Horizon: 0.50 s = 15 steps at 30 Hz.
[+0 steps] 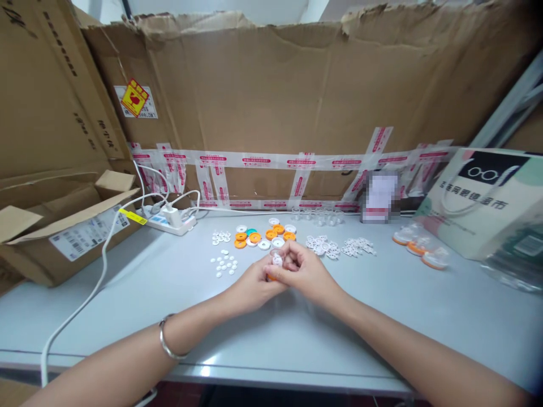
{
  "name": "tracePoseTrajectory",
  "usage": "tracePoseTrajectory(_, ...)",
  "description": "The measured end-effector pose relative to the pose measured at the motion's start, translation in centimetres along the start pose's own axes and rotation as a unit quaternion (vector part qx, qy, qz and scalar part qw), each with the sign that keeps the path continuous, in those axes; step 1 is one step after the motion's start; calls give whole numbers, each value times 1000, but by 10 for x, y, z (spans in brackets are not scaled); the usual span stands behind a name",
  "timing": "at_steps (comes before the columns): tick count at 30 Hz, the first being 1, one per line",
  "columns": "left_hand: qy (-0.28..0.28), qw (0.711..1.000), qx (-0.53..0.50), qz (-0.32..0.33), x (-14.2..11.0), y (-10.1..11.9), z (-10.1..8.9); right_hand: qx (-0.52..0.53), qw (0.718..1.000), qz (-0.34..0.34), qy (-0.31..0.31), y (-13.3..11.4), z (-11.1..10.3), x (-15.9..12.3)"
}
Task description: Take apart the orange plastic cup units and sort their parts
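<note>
My left hand (255,285) and my right hand (306,270) meet over the middle of the table, fingers closed around one small plastic piece (277,259). It shows a white middle, a clear part on top and some orange low down; the fingers hide the rest. Just beyond the hands lie orange, white and teal plastic rings (254,238). Small white discs (227,264) are spread left of the hands, with small white ring-like parts (221,237) behind them. White openwork pieces (322,246) form piles to the right. Clear cups (318,216) stand at the back.
Several orange-based pieces with clear tops (418,244) sit at the right, beside a paper bag (470,198). A white power strip (173,223) with cables and an open cardboard box (63,232) occupy the left. A large cardboard sheet (263,90) walls the back.
</note>
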<state>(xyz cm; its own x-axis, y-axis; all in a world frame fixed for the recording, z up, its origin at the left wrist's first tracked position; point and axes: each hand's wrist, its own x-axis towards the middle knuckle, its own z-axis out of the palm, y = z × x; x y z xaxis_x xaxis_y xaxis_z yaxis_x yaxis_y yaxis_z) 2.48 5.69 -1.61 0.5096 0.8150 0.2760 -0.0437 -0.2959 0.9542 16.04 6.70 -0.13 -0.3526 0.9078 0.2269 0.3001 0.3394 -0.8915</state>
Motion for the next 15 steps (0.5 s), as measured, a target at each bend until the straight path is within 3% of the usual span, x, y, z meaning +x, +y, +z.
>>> tracePoseTrajectory(8, -55, 998, 18, -25, -2, 2, -8, 14, 1000, -11, -4, 5, 3, 0)
tracePoseTrajectory(13, -124, 990, 18, -71, -5, -3, -14, 54, 992, -45, -107, 11, -4, -6)
tracePoseTrajectory(15, -129, 989, 41, -68, -6, -5, -13, 33, 991, -61, -111, 11, -6, -9)
